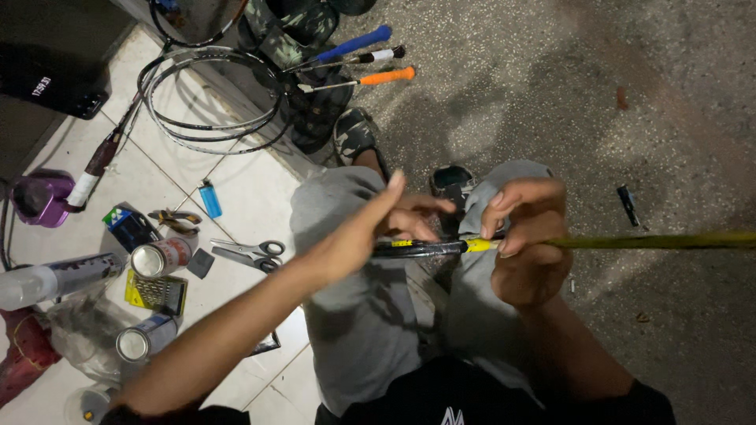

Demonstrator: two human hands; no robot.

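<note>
I sit with grey-trousered knees (346,260) raised, holding a thin black and yellow racket shaft (429,247) across them. My right hand (528,236) grips the shaft at its yellow band, fingers curled over it. The shaft runs on to the right as an olive-yellow rod (669,242) reaching the frame edge. My left hand (378,228) is at the black end of the shaft, fingers pinching it and thumb raised.
On the white tiles at left lie scissors (250,253), a blue lighter (209,197), pliers (173,220), spray cans (161,257), a purple object (39,197) and a yellow card (156,293). Racket frames (213,94) and coloured handles (370,59) rest at top. Rough concrete is at right.
</note>
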